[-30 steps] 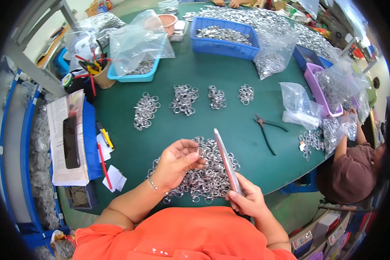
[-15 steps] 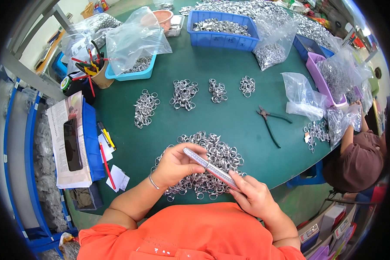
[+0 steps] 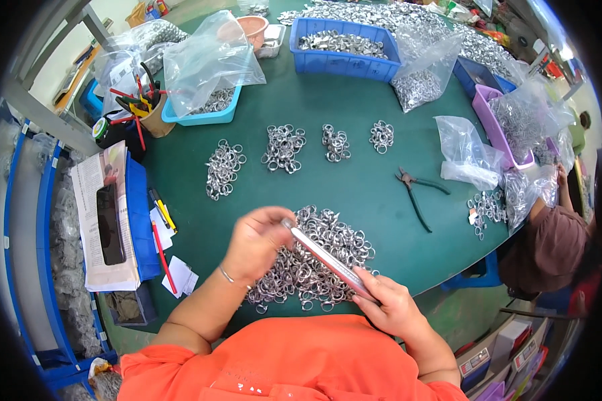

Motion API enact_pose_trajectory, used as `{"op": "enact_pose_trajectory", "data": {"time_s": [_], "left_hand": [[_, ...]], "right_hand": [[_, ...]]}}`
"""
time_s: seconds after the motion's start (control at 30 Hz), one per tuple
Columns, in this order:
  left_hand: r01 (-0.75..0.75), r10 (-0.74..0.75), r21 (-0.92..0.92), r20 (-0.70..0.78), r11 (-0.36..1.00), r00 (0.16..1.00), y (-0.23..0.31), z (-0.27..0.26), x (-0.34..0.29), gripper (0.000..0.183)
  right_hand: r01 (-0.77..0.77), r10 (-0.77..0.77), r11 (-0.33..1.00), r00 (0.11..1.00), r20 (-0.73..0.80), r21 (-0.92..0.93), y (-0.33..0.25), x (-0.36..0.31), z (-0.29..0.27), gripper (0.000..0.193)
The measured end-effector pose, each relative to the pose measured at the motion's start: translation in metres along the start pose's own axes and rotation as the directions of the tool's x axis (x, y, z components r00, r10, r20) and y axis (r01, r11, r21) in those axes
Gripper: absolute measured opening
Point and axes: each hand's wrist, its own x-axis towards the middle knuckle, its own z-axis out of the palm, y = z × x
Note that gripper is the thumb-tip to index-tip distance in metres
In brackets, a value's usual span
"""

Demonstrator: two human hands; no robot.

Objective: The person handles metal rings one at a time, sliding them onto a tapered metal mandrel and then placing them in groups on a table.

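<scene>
My right hand (image 3: 393, 306) is closed round the thick lower end of a ring sizing stick (image 3: 331, 262), a long tapered rod with a silvery face and a reddish side. The stick slants up to the left above a big heap of metal rings (image 3: 314, 294). At its narrow tip my left hand (image 3: 255, 240) has its fingers bent together, smeared a little by motion. A small metal ring (image 3: 287, 223) appears there, pinched at the fingertips. Beyond the heap lie sorted ring piles, including a long pile (image 3: 225, 168) and a small pile (image 3: 381, 137).
Green-handled cutting pliers (image 3: 416, 197) lie to the right. Blue bin (image 3: 344, 63), turquoise tray (image 3: 204, 119) and purple basket (image 3: 495, 127) hold metal parts. Phone (image 3: 110, 224) and newspaper rest at left, near a red pencil (image 3: 164, 257). Another person's brown sleeve (image 3: 548, 247) is at right.
My left hand has slid up to the stick's tip, and the ring that sat partway along the stick is now at that end. My right hand keeps its hold.
</scene>
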Motion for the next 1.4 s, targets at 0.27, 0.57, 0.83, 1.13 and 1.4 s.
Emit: {"op": "enact_pose_trajectory", "data": {"time_s": [0.27, 0.57, 0.83, 1.13, 1.4], "left_hand": [[0.065, -0.071, 0.118, 0.048, 0.991, 0.996, 0.014, -0.002, 0.009, 0.01], [0.011, -0.088, 0.269, 0.276, 0.963, 0.957, 0.003, -0.002, 0.0, 0.033], [-0.107, -0.04, 0.397, 0.345, 0.912, 0.938, 0.001, 0.005, -0.008, 0.031], [-0.271, 0.481, 0.58, -0.245, 0.769, 0.842, 0.03, -0.057, 0.038, 0.014], [0.078, 0.503, 0.866, -0.358, 0.495, 0.786, 0.061, -0.131, 0.068, 0.005]], "right_hand": [[0.028, -0.026, 0.999, 0.998, -0.052, 0.036, 0.005, -0.001, 0.001, 0.052], [0.046, -0.046, 0.994, 0.999, 0.006, -0.1, -0.006, 0.007, -0.003, 0.05], [0.112, -0.11, 0.986, 0.994, 0.024, -0.125, -0.005, 0.01, 0.001, 0.049], [-0.092, 0.091, 0.995, 0.996, 0.021, 0.04, 0.008, -0.013, -0.006, 0.045], [-0.246, 0.255, 0.963, 0.964, -0.072, 0.112, 0.01, -0.025, -0.003, 0.045]]}}
